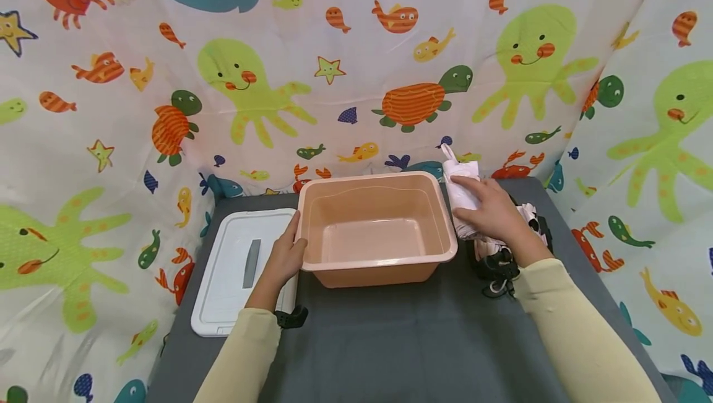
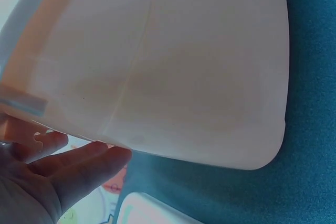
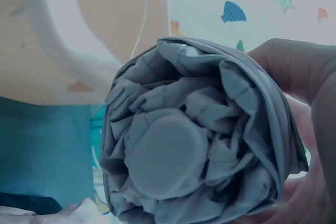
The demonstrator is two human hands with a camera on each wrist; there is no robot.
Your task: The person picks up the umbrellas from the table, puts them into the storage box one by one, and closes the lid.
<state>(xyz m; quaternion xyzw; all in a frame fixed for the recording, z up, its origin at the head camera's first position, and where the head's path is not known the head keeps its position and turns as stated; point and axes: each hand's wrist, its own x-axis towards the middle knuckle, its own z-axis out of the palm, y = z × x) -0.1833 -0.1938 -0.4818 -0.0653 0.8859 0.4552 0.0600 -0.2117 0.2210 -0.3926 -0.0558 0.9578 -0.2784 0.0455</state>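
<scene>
A peach plastic basin (image 1: 367, 274) stands on the grey table. My left hand (image 1: 285, 253) is against its left side; in the left wrist view the extended fingers (image 2: 86, 171) touch the basin's wall (image 2: 199, 77). At the basin's right side, my right hand (image 1: 490, 211) grips a pale pink folded umbrella (image 1: 461, 195) with a strap loop at its far end. The right wrist view looks straight onto the umbrella's near end (image 3: 168, 153), a round cap ringed by bunched cloth.
Left of the basin lies a white lid (image 1: 223, 276) with a grey handle, partly behind the left forearm. A pile of black and pale fabric items (image 1: 496, 264) with cords sits under the right wrist. A sea-animal printed curtain (image 1: 345, 50) borders the table.
</scene>
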